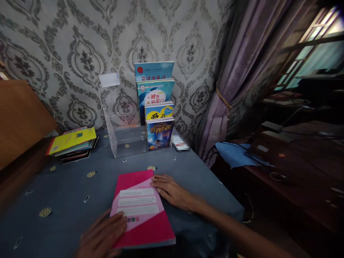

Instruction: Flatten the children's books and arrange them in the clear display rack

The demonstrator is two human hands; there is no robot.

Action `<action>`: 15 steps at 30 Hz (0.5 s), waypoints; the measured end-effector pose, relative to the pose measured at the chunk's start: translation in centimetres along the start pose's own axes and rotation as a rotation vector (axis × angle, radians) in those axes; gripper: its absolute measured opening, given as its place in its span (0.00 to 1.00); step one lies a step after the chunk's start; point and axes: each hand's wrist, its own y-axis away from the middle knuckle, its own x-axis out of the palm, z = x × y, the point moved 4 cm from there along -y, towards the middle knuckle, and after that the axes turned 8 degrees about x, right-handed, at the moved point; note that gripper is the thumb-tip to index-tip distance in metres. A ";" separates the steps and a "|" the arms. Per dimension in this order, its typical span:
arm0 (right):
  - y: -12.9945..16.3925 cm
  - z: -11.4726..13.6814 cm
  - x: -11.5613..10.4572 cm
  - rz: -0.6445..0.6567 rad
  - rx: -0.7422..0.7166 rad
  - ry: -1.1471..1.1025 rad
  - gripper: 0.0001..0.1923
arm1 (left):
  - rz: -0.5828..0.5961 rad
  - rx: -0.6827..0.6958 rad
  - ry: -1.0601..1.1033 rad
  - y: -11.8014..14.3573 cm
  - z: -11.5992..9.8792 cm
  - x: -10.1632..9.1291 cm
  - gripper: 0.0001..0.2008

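At the bottom of the frame my left hand [103, 234] lies flat, fingers released, on the lower left corner of the pink book [142, 211]. The book rests face-down on the blue desk [67, 186], low centre, its glossy magenta cover crossed by a paler pink band with white text strips. My right hand [172, 191] rests open against its right edge, grasping nothing.

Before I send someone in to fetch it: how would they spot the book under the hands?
On the blue-clothed table by the patterned wall, look at the near edge, in front of the clear stand of upright books. The pink book lies flat there, left hand and right hand resting on it. It alone is bright pink with white text strips.
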 end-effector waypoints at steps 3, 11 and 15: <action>0.5 -0.7 -0.9 0.043 -0.035 -0.130 0.23 | -0.129 -0.250 0.058 -1.7 2.2 -1.7 0.27; -2.3 1.5 -2.2 -0.163 0.040 -0.320 0.18 | -0.720 -0.695 0.441 -9.3 8.5 -1.7 0.21; -5.3 1.5 -1.8 -0.334 0.057 -0.385 0.16 | -0.869 -0.780 0.567 -10.2 11.4 1.4 0.27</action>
